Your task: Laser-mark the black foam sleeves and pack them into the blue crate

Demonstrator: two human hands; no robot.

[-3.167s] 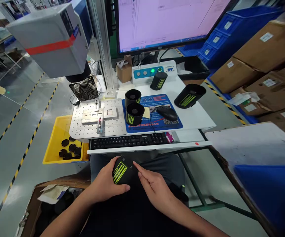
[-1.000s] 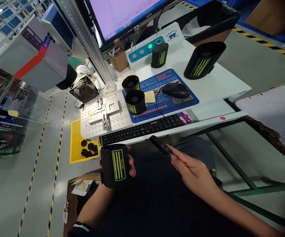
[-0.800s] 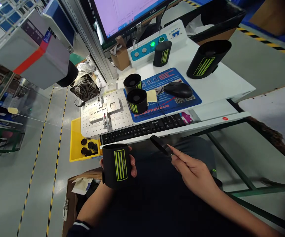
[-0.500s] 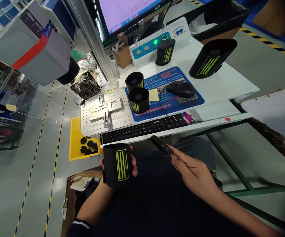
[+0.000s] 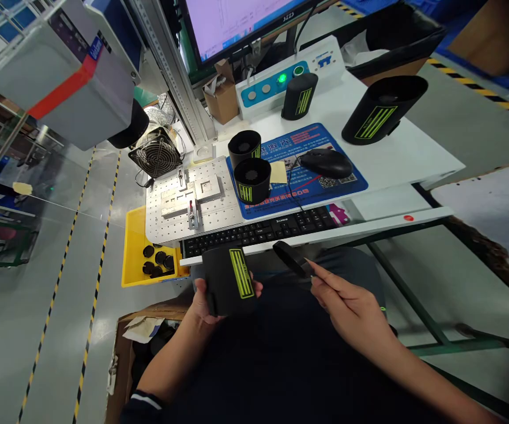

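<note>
Two grips: left hand [image 5: 203,306], fingers clamped round the green-striped black cup [image 5: 221,282]; right hand [image 5: 355,309], fingertips pinching the black cap [image 5: 293,261], best kept light.

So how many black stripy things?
5: first in the left hand, second on the mat, third behind it, fourth by the buttons, fifth beyond the mouse. The lower-left box may hide more.

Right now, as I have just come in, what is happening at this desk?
A person's left hand holds a black case with yellow-green stripes. The right hand pinches a thin black piece, apart from the case. Beyond the keyboard, four similar cases stand on the desk.
</note>
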